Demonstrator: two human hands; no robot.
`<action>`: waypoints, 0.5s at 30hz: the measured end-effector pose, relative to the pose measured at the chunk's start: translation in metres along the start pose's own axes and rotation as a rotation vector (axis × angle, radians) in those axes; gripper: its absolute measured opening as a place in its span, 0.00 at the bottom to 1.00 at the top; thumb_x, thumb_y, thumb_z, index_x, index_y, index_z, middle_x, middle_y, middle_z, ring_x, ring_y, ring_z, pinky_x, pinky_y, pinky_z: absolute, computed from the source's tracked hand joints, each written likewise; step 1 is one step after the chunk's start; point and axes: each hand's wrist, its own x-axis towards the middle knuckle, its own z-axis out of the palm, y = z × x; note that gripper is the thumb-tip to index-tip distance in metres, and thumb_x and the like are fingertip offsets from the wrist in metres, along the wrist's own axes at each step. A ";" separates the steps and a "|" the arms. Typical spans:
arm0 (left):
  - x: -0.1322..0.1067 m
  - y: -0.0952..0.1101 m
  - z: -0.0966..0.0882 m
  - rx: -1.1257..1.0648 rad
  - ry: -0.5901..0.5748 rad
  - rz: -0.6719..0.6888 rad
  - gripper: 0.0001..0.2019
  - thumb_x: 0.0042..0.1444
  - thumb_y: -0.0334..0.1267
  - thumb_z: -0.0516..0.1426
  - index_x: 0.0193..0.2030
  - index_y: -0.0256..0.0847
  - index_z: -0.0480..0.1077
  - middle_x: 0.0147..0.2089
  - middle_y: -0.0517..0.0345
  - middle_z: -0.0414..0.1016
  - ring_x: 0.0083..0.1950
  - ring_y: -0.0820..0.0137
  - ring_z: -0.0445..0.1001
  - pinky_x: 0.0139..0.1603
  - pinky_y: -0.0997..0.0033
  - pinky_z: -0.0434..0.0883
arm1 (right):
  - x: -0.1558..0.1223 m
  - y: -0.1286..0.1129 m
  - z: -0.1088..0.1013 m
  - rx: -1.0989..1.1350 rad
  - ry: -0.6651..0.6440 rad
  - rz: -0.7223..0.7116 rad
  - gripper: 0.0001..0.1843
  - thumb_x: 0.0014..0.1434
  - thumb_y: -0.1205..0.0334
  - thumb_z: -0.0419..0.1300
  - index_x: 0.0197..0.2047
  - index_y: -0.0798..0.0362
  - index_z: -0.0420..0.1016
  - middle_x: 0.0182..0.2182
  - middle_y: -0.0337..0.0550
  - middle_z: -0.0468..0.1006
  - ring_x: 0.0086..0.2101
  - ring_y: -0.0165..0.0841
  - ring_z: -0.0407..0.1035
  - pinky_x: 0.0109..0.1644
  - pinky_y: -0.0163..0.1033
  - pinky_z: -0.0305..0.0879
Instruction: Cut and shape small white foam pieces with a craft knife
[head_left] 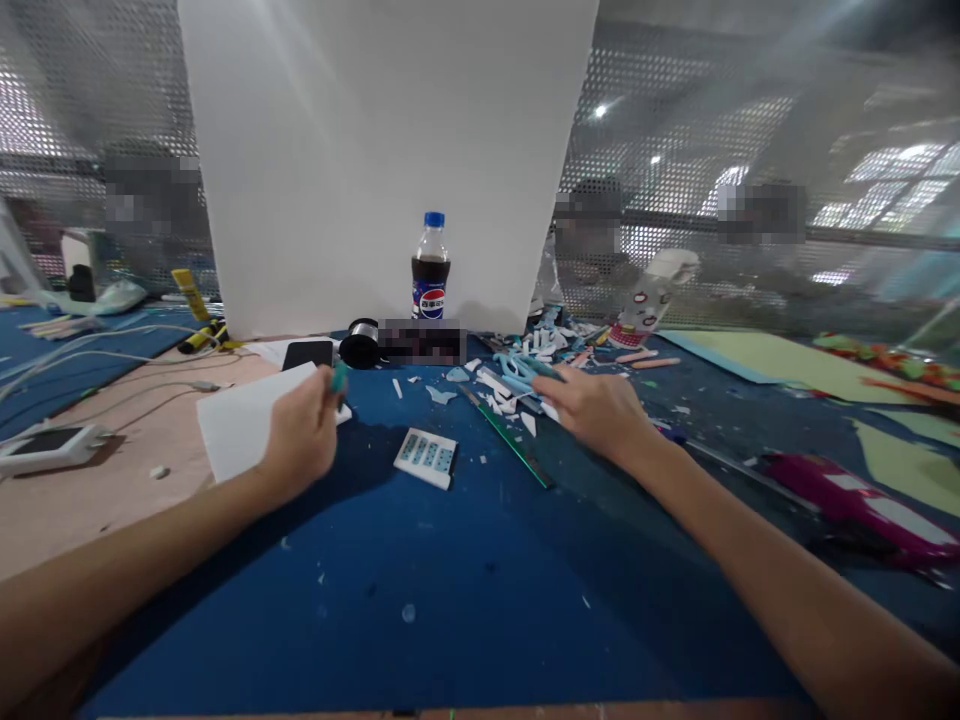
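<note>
My left hand (304, 435) is closed around a small teal tool (339, 378) and also holds a white sheet of foam board (240, 420) at its right edge. My right hand (596, 408) reaches forward, fingers curled down onto a pile of white and light blue foam scraps (517, 385); what it grips, if anything, is hidden. A small white piece with blue squares (426, 457) lies on the blue mat (420, 590) between my hands. A green metal ruler (514, 440) lies just left of my right hand.
A large white board (382, 150) stands upright at the back with a cola bottle (430, 268) before it. A black tape roll (361, 343), a phone (307, 354), a white charger (49, 448) with cables, a paper cup (649, 300), and a pink object (855, 505) are around.
</note>
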 end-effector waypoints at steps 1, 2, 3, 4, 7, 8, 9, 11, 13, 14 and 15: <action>0.000 0.000 0.000 -0.016 -0.082 0.045 0.11 0.61 0.36 0.42 0.28 0.41 0.57 0.21 0.62 0.60 0.22 0.71 0.62 0.25 0.71 0.59 | -0.003 0.011 0.004 -0.002 0.045 0.079 0.14 0.52 0.70 0.50 0.38 0.52 0.74 0.29 0.47 0.72 0.19 0.28 0.56 0.21 0.33 0.39; 0.001 0.002 0.000 -0.044 -0.158 0.096 0.10 0.61 0.36 0.42 0.29 0.41 0.57 0.22 0.62 0.60 0.23 0.70 0.62 0.26 0.70 0.60 | -0.004 0.018 0.007 0.024 0.090 0.134 0.14 0.52 0.70 0.49 0.37 0.53 0.74 0.29 0.48 0.71 0.20 0.29 0.58 0.21 0.34 0.40; 0.001 0.005 0.000 -0.084 -0.217 0.115 0.11 0.61 0.36 0.41 0.29 0.41 0.56 0.22 0.61 0.60 0.24 0.70 0.62 0.26 0.70 0.60 | -0.005 0.021 0.008 0.064 0.144 0.193 0.15 0.53 0.71 0.48 0.37 0.53 0.74 0.29 0.49 0.71 0.22 0.31 0.60 0.21 0.34 0.43; 0.001 0.008 0.001 -0.131 -0.259 0.120 0.12 0.62 0.37 0.39 0.29 0.41 0.56 0.23 0.61 0.60 0.25 0.69 0.62 0.27 0.70 0.61 | -0.005 0.020 0.009 0.130 0.196 0.230 0.17 0.54 0.72 0.46 0.39 0.54 0.74 0.28 0.48 0.70 0.23 0.32 0.61 0.22 0.35 0.46; 0.004 0.014 0.003 -0.276 -0.442 0.234 0.08 0.61 0.40 0.42 0.38 0.39 0.57 0.39 0.51 0.64 0.38 0.65 0.66 0.37 0.64 0.66 | -0.003 0.006 0.010 0.434 0.314 0.271 0.17 0.58 0.69 0.43 0.43 0.54 0.70 0.25 0.44 0.68 0.24 0.32 0.62 0.28 0.37 0.56; 0.005 0.014 0.004 -0.307 -0.523 0.278 0.11 0.59 0.43 0.47 0.44 0.39 0.56 0.46 0.47 0.62 0.46 0.62 0.65 0.43 0.61 0.66 | -0.002 0.001 0.011 0.572 0.341 0.306 0.15 0.59 0.67 0.45 0.45 0.54 0.68 0.26 0.43 0.68 0.24 0.31 0.62 0.28 0.37 0.57; 0.005 0.014 0.005 -0.326 -0.599 0.307 0.19 0.55 0.46 0.52 0.48 0.39 0.53 0.51 0.44 0.58 0.52 0.58 0.61 0.48 0.58 0.65 | -0.001 -0.004 0.012 0.736 0.358 0.347 0.14 0.59 0.63 0.47 0.48 0.53 0.65 0.27 0.42 0.68 0.23 0.30 0.63 0.27 0.37 0.59; 0.007 0.013 0.008 -0.353 -0.704 0.304 0.32 0.48 0.49 0.59 0.54 0.39 0.48 0.56 0.40 0.52 0.56 0.53 0.57 0.51 0.53 0.63 | 0.001 -0.011 0.014 1.125 0.361 0.427 0.19 0.56 0.57 0.54 0.51 0.51 0.58 0.31 0.42 0.68 0.25 0.30 0.65 0.24 0.35 0.62; 0.007 0.011 0.009 -0.370 -0.772 0.260 0.35 0.46 0.48 0.61 0.55 0.39 0.47 0.56 0.40 0.53 0.56 0.53 0.58 0.52 0.51 0.62 | 0.002 -0.017 0.014 1.502 0.317 0.450 0.25 0.51 0.54 0.60 0.48 0.49 0.55 0.33 0.42 0.70 0.27 0.31 0.69 0.23 0.35 0.65; 0.008 0.011 0.009 -0.377 -0.794 0.238 0.34 0.46 0.47 0.61 0.54 0.38 0.48 0.54 0.41 0.54 0.55 0.53 0.59 0.52 0.51 0.62 | 0.003 -0.021 0.012 1.635 0.292 0.452 0.25 0.48 0.54 0.62 0.45 0.49 0.55 0.32 0.40 0.71 0.27 0.31 0.69 0.22 0.34 0.65; 0.008 0.010 0.009 -0.383 -0.806 0.223 0.33 0.46 0.47 0.61 0.53 0.38 0.50 0.53 0.42 0.56 0.53 0.55 0.60 0.51 0.52 0.63 | 0.003 -0.027 0.008 1.724 0.256 0.443 0.22 0.47 0.55 0.64 0.40 0.49 0.56 0.29 0.39 0.71 0.24 0.31 0.70 0.20 0.34 0.65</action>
